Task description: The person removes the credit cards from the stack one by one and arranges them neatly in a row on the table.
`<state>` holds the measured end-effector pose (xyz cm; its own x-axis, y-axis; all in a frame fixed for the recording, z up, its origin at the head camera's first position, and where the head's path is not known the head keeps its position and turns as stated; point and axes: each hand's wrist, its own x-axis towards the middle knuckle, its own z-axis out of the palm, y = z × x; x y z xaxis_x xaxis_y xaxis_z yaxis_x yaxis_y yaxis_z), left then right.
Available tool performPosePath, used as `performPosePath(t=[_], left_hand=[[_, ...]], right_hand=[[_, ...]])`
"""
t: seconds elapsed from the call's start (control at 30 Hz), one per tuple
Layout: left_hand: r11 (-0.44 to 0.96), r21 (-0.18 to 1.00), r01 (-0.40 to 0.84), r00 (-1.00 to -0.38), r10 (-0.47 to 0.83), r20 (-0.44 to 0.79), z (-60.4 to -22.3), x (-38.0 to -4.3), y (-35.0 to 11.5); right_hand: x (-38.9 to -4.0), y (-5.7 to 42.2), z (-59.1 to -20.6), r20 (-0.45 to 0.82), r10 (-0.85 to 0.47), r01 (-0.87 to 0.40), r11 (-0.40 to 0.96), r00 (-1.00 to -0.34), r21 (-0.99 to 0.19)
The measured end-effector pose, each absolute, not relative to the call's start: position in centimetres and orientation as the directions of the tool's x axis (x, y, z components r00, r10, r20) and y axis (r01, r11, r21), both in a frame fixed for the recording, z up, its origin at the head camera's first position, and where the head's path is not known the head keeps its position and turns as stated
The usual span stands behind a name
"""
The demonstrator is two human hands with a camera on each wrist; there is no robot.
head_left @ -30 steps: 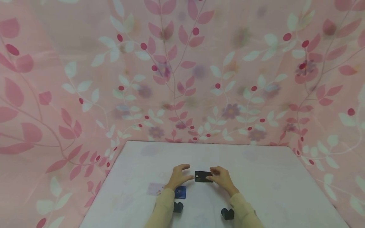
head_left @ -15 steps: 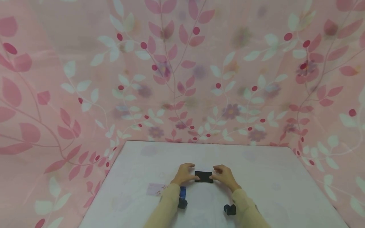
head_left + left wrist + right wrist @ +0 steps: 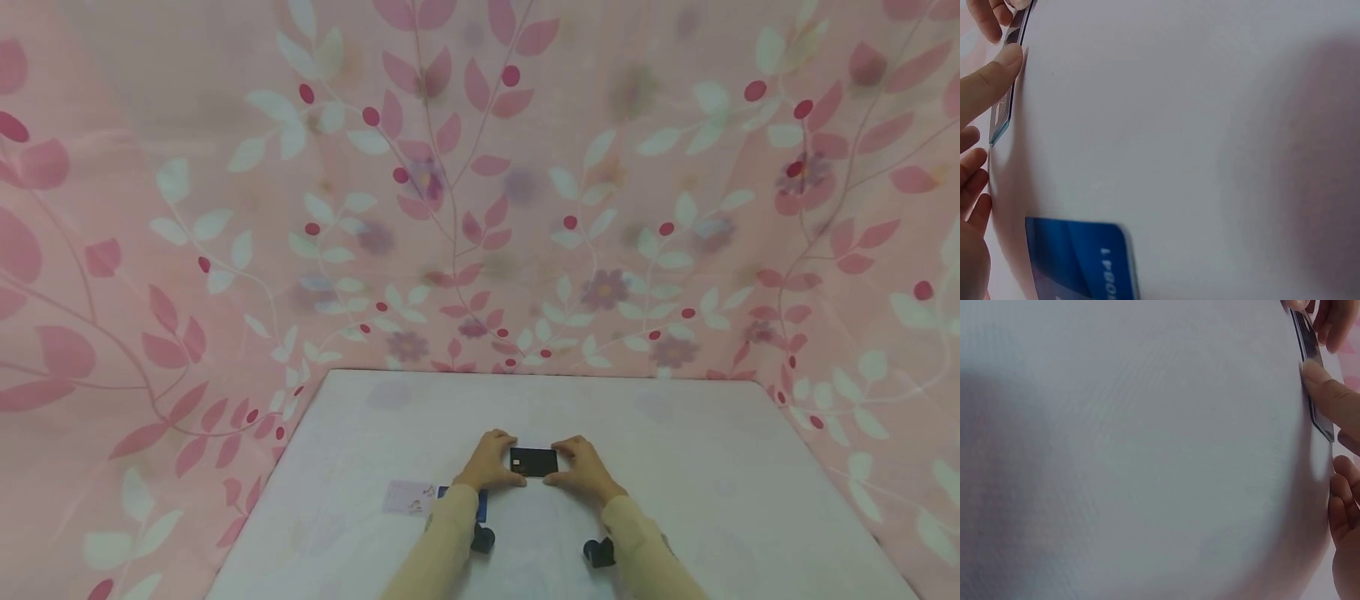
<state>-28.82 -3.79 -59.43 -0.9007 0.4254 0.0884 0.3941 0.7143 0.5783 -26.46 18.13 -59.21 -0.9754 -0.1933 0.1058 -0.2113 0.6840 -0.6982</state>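
A black card (image 3: 534, 463) with a chip lies near the middle of the white table, between the two hands. My left hand (image 3: 487, 463) holds its left end, thumb along the near edge and fingertips at the far left corner. At the right end my right hand (image 3: 587, 472) grips it the same way. Seen edge-on in the left wrist view, the card (image 3: 1001, 115) has the left thumb (image 3: 1007, 59) pressed on its near edge. In the right wrist view the right thumb (image 3: 1319, 378) lies against the card's (image 3: 1324, 428) near side.
A blue card (image 3: 482, 505) with raised digits lies partly under the left sleeve. Left of it is a pale pink patterned card (image 3: 408, 497). Black wrist cameras (image 3: 600, 552) hang at both wrists. Pink floral cloth (image 3: 480, 208) stands behind the table (image 3: 675, 417).
My left hand has come in from the left onto the card's left end. The right thumb has slid off the card's face to its near edge. The card has barely moved.
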Motion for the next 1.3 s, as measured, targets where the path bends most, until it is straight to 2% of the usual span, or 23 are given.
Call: performPosePath(t=[0.23, 0.63, 0.87, 1.3], left_hand=[[0.737, 0.520, 0.432, -0.888, 0.450, 0.099, -58.9, -28.6, -3.4], [0.735, 0.504, 0.453, -0.880, 0.458, 0.124, -57.9, -28.0, -3.3], [0.738, 0.552, 0.389, -0.903, 0.423, 0.071, -58.5, -28.1, -3.1], [0.705, 0.615, 0.354, -0.917, 0.390, 0.082, -58.9, -28.4, -3.0]], right_hand=[[-26.6, 18.0, -59.0, 0.116, -0.216, -0.237, 0.706, -0.970, -0.667], [-26.6, 17.9, -58.3, 0.030, -0.202, -0.168, 0.714, -0.979, -0.680], [-26.8, 17.7, -58.3, -0.014, -0.185, -0.125, 0.716, -0.983, -0.687], [-26.8, 17.3, -58.5, -0.027, -0.161, -0.082, 0.631, -0.987, -0.772]])
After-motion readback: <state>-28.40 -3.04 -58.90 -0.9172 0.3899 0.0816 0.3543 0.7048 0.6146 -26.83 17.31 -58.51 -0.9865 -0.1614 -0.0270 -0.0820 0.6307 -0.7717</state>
